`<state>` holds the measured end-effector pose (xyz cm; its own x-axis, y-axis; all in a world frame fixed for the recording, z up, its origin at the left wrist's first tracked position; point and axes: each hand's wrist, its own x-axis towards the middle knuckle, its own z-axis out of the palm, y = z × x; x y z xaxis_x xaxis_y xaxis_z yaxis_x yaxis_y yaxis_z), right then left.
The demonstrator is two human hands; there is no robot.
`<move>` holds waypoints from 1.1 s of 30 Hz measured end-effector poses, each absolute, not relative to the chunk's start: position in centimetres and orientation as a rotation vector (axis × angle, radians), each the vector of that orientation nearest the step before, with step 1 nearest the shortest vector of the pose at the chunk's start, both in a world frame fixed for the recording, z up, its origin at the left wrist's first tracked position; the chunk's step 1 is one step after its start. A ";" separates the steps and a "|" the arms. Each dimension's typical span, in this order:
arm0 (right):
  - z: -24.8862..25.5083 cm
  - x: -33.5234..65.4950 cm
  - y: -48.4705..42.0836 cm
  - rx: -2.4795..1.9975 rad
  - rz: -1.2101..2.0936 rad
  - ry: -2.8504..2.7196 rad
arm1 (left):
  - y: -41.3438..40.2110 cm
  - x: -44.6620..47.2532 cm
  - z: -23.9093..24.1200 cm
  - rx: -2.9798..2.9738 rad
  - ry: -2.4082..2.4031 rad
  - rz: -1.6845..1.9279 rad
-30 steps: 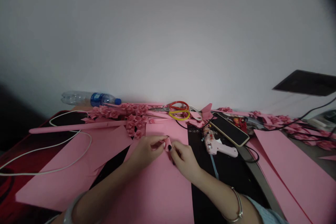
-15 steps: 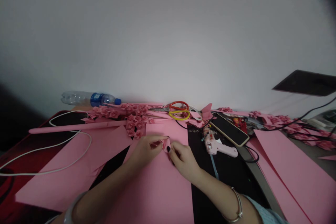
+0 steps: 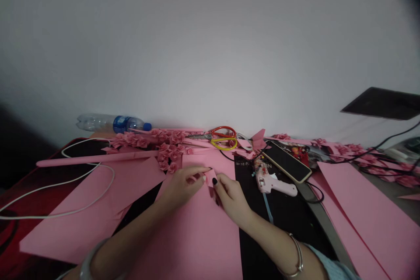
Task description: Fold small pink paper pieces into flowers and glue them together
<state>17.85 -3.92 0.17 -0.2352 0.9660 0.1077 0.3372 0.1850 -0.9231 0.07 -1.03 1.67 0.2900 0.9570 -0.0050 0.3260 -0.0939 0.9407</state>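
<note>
A small piece of folded pink paper (image 3: 211,177) is held up between both hands above a large pink sheet (image 3: 200,236). My left hand (image 3: 183,185) pinches its left side, thumb below and fingers above. My right hand (image 3: 232,196) is closed on its right side, with the dark-nailed thumb on the near face. Part of the paper is hidden by the fingers. Just beyond the hands lie pink paper flowers (image 3: 169,153) and scissors (image 3: 224,143) with one red and one yellow handle loop.
To the right are a pink glue gun (image 3: 275,186), a phone (image 3: 287,162) and pink sheets (image 3: 367,210). On the left lie a rolled pink paper tube (image 3: 95,159), more sheets (image 3: 82,210) and a white cable (image 3: 65,188). A plastic bottle (image 3: 113,123) rests by the wall.
The paper's face has turned more towards me and shows flatter. My right hand has shifted slightly right, its thumb moving along the paper. My left hand stays nearly in place.
</note>
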 end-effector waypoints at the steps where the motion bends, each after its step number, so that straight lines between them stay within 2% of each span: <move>1: 0.2 17.9 -3.9 -1.241 1.069 -1.689 | -1.0 0.0 1.7 1.567 1.170 0.842; 8: 0.0 18.0 -4.0 -1.177 1.151 -1.688 | -0.6 0.0 0.8 1.328 1.093 0.784; 19: 0.0 18.0 -4.0 -1.142 1.192 -1.696 | -0.9 0.0 1.2 1.402 1.086 0.559; 33: -0.2 17.9 -3.7 -1.160 1.226 -1.622 | -1.0 0.0 1.2 1.470 0.965 0.532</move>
